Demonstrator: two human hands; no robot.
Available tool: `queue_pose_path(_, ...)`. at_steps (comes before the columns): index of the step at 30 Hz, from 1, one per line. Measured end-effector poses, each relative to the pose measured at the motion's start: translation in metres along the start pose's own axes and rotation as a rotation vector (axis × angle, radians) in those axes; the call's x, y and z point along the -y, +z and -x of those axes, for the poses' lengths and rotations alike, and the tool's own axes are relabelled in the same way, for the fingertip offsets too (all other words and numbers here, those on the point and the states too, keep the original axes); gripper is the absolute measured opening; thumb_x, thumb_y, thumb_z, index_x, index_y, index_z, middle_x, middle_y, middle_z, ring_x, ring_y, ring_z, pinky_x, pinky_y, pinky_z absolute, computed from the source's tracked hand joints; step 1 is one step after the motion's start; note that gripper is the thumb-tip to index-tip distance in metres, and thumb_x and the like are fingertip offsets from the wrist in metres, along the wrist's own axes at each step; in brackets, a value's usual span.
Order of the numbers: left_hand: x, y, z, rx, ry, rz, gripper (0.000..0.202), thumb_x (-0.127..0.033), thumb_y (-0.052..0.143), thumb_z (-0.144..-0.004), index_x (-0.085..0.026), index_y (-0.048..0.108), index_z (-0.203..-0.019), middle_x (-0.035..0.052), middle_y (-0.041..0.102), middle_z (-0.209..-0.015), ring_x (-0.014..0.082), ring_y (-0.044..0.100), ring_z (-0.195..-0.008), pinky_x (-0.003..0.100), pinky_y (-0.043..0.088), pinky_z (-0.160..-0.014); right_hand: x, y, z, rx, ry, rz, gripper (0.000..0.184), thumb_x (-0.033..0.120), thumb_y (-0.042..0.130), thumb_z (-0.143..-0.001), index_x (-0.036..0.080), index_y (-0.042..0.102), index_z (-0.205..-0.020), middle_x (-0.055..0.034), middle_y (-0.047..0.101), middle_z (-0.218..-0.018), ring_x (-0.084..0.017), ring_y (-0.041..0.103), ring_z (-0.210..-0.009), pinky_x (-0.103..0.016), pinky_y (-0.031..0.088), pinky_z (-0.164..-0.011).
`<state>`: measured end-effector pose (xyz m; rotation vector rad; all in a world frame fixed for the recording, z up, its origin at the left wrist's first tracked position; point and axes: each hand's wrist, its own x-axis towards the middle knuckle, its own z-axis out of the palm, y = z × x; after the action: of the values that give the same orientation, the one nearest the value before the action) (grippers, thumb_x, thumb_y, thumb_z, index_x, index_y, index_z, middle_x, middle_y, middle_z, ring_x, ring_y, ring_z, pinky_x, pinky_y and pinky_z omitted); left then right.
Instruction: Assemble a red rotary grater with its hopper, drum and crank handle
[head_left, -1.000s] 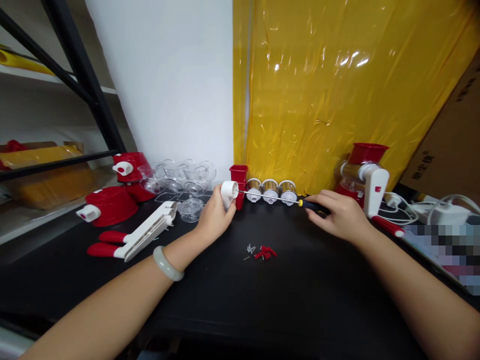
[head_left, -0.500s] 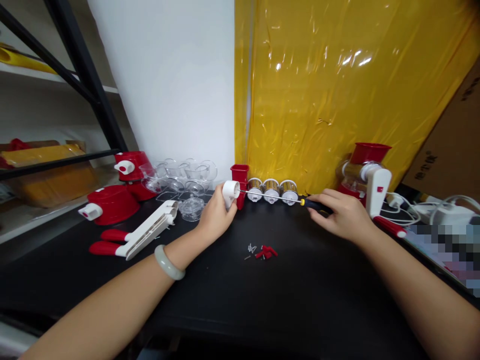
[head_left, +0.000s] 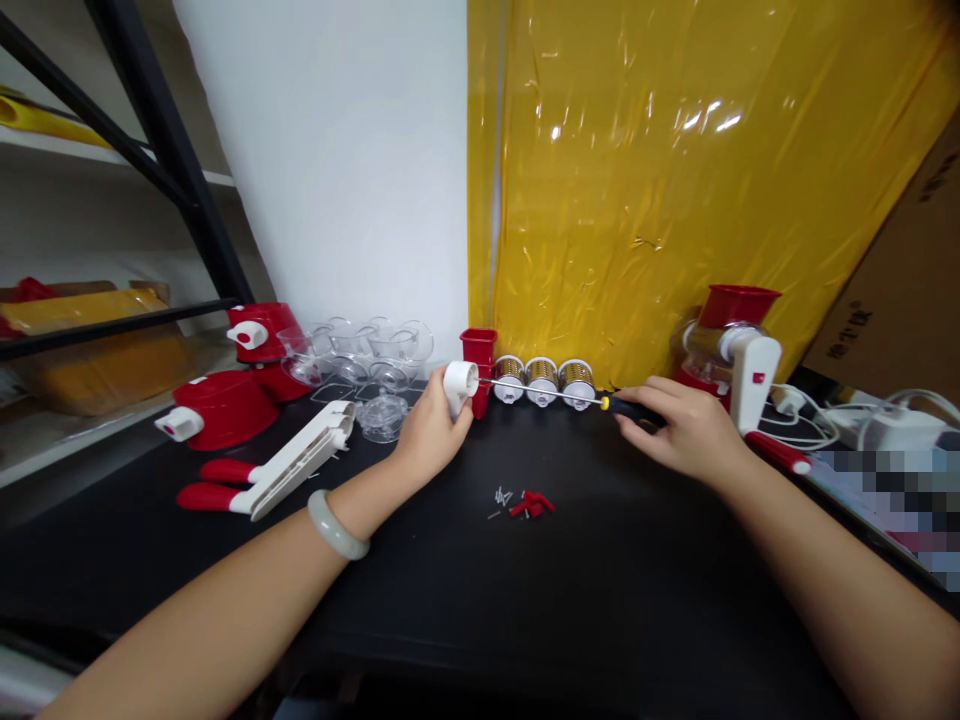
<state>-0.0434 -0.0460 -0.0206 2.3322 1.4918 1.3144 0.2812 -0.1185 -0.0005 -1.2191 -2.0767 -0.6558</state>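
White hollow part [head_left: 455, 380] meets the screwdriver tip [head_left: 486, 381].

The black table [head_left: 637, 590] bears metal drums [head_left: 541, 373], red pieces [head_left: 535, 505] and, apparently, screws [head_left: 499, 496].

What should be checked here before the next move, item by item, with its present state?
1. Left hand holding the white part: ok.
2. Right hand on the screwdriver handle: ok.
3. Shaft pointed at the white part's open end: ok.
4. Tip seated in a screw: cannot tell, too small.
5. Small metal pieces contained: not ok, loose on the black table beside red pieces.
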Motion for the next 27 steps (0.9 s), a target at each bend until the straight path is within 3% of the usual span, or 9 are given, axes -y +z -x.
queue_pose_path(27,-0.0009,-0.0006,0.0000,0.014,0.014,-0.036,0.045,-0.029,0.053,-0.088,-0.017,0.041,-0.129,0.0149,0.066,-0.108,0.0297,0.066,-0.098,0.042,0.052,-0.081,-0.0013,0.0008,-0.0005,0.008,-0.007,-0.050,0.021,0.030,0.061,-0.085,0.021,0.069,-0.102,-0.0058,0.069,-0.088,-0.018,0.067,-0.077,-0.029,0.054,-0.067)
